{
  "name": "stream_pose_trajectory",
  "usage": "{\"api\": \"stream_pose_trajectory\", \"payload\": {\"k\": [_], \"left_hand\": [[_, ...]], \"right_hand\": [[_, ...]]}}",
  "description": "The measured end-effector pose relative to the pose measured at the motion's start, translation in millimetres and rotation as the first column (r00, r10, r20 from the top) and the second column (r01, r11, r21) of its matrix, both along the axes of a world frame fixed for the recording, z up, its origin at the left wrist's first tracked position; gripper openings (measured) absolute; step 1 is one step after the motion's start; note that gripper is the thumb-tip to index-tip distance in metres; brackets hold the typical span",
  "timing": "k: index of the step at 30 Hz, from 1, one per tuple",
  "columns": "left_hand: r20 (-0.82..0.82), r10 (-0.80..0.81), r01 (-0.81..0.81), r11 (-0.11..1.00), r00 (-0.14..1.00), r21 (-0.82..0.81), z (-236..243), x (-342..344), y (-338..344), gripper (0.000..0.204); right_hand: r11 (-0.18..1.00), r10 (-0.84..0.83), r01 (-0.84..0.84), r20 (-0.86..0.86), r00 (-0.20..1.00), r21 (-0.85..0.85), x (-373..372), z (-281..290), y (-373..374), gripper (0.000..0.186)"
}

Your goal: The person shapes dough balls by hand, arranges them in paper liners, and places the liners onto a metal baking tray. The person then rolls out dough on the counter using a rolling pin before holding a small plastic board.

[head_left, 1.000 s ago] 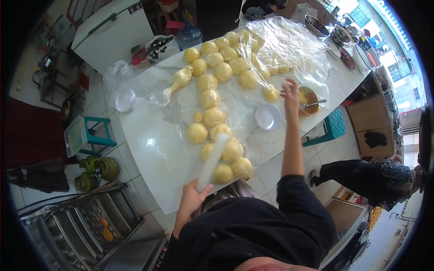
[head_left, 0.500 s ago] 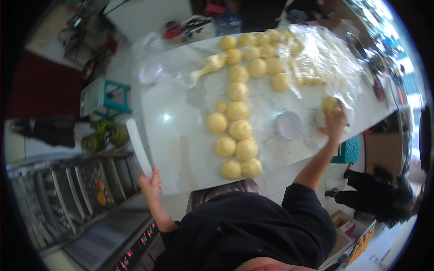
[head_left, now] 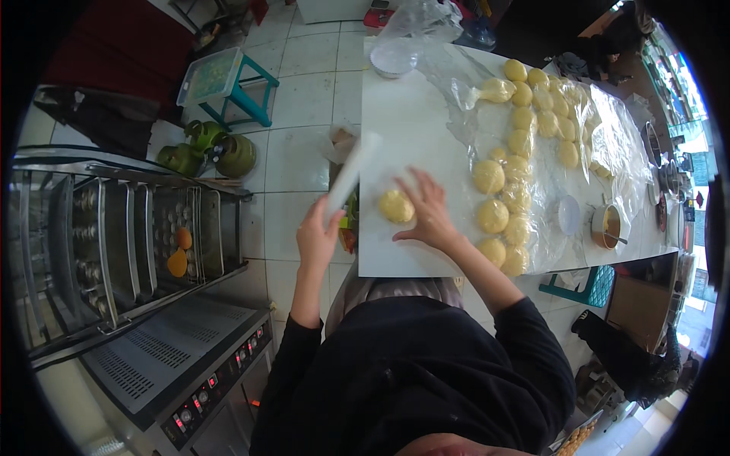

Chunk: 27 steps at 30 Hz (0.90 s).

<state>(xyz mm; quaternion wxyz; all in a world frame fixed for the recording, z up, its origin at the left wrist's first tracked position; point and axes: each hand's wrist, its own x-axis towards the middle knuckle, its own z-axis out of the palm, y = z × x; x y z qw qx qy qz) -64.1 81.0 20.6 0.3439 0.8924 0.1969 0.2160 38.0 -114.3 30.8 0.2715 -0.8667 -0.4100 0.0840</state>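
My left hand (head_left: 315, 232) is wrapped round one end of a white rolling pin (head_left: 351, 175), which tilts up over the left edge of the white table (head_left: 411, 254). A single ball of yellow dough (head_left: 395, 206) lies by that edge. Just right of it is my right hand (head_left: 432, 216), fingers spread, thumb and fingertips close around the ball without gripping it. Whether they touch it I cannot tell. Farther right, more dough balls (head_left: 488, 176) stand in rows, several of them under clear plastic film.
Crumpled clear plastic (head_left: 620, 148) spreads over the table's right part. A pale round dish (head_left: 566, 215) and a pot with a utensil (head_left: 606, 226) stand there. To the left are a tray rack (head_left: 125, 251), an oven (head_left: 163, 357), green gas cylinders (head_left: 236, 156) and a teal stool (head_left: 255, 95).
The view has swung left. My right hand has come from a dough ball at the table's right side to the left end, now open beside a ball. My left hand keeps the rolling pin.
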Motion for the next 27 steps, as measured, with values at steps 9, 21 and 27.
{"api": "stream_pose_trajectory", "payload": {"k": [9,21,27], "left_hand": [[-0.251,-0.436,0.501,0.795,0.864,0.342,-36,26,-22,0.047],[-0.414,-0.046,0.142,0.969,0.909,0.202,-34,158,12,0.038],[-0.409,-0.024,0.136,0.959,0.912,0.248,-31,129,-5,0.034]], "right_hand": [[0.949,-0.195,0.258,0.305,0.932,-0.18,-7,-38,-27,0.051],[0.895,-0.445,0.437,0.111,0.889,0.091,119,-36,17,0.029],[0.943,-0.309,0.307,0.006,0.951,-0.125,98,-31,17,0.032]]}}
